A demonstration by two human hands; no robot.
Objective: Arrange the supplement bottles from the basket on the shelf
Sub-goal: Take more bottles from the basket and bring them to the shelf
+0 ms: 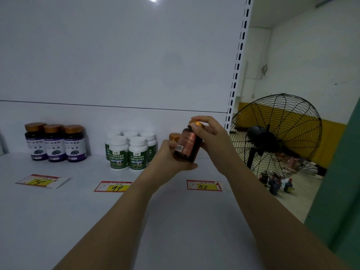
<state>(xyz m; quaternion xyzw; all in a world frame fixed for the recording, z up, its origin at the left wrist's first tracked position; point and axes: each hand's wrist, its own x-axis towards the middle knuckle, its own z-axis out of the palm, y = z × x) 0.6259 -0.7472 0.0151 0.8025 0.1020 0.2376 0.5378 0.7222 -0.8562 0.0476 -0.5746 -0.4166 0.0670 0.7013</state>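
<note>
Both my hands hold a dark brown supplement bottle (188,146) with a gold cap and a copper label, tilted, just above the white shelf (81,207). My left hand (171,158) grips its lower body. My right hand (209,139) holds the cap and upper side. Behind it, partly hidden by my left hand, another gold-capped bottle (174,137) stands on the shelf. Three purple-labelled bottles (55,143) stand at the left. Several white bottles with green labels (129,151) stand in the middle. The basket is not in view.
Price tags lie on the shelf front: one marked 38 (41,181), one 99 (115,186), one 158 (203,185). A slotted shelf upright (236,75) bounds the right side. Beyond it a black floor fan (276,137) stands, with small bottles (274,182) on the floor.
</note>
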